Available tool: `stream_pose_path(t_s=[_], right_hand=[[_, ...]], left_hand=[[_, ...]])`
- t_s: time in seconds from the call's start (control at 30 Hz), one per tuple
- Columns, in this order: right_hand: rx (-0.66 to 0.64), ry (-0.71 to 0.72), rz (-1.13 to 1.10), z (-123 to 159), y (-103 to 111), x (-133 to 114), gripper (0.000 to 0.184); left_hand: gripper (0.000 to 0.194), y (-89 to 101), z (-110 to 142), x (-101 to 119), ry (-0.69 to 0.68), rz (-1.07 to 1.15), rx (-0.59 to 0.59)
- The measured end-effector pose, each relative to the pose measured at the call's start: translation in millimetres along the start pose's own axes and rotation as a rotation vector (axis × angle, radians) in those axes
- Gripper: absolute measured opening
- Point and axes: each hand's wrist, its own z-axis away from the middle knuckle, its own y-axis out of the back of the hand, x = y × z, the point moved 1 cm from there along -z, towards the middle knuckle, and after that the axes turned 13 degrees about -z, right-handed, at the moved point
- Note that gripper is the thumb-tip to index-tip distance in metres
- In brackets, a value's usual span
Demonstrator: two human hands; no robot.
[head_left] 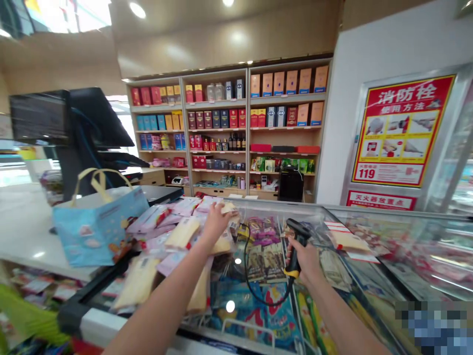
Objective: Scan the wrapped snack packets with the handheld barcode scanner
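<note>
My right hand (309,259) is wrapped round the grip of a black and yellow barcode scanner (295,230), held upright above the glass top of a freezer case. Its black cord (247,276) loops down to the left over the glass. My left hand (217,223) reaches over a heap of packs, its fingers apart at a pale pack (229,209) at the far edge. Whether they touch that pack is hard to see. Below my left forearm lie pale, cream-coloured flat packs (183,232) and lilac packs (172,264). Another pale pack (349,240) lies to the right on the glass.
A light-blue tote bag (98,227) stands on the white counter (22,212) at left, before a black checkout monitor (98,118). Colourful packs (264,305) show under the freezer glass. Shelves of boxes (218,118) line the back wall. A red poster (404,133) hangs at right.
</note>
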Motion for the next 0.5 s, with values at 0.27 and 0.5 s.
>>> stream_pose_path(t_s=[0.27,0.5], right_hand=[[-0.135,-0.048,0.103,19,-53,41,0.035],[-0.273,0.040,0.165,9,-43,66,0.043]], left_hand=[[0.045,91.0,18,-128,0.250,-0.549,-0.243],[0.037,75.0,15,-158,0.260,-0.307,-0.339]])
